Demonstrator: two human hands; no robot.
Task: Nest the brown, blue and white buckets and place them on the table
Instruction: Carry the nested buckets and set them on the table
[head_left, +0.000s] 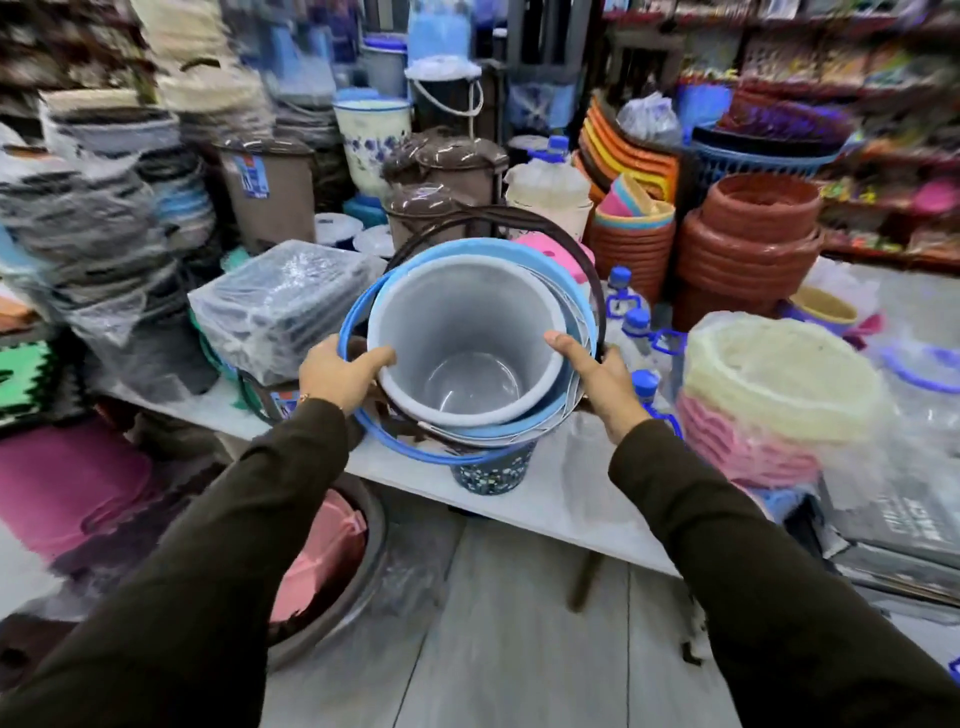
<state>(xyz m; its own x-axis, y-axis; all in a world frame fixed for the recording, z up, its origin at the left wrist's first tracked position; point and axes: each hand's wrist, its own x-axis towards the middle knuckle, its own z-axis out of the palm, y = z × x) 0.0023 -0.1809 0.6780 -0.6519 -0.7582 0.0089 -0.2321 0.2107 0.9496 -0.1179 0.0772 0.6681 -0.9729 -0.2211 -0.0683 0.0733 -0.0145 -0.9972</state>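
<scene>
A nested stack of buckets (467, 338) is tilted toward me above the front edge of the white table (524, 493). The innermost bucket is pale grey-white inside, a blue rim (519, 423) rings it, and a dark speckled base (491, 475) shows underneath. A blue handle (358, 312) hangs at the left and a dark brown handle (571, 244) arcs over the back. My left hand (340, 374) grips the left rim with the thumb inside. On the right rim, my right hand (592, 374) holds on the same way.
A plastic-wrapped tray stack (280, 301) lies left of the buckets. Wrapped cream and pink basins (769, 400) and blue-capped bottles (636, 325) crowd the right. Terracotta pots (748, 244) and lidded brown bins (447, 171) stand behind. A tub with pink items (332, 561) sits on the floor.
</scene>
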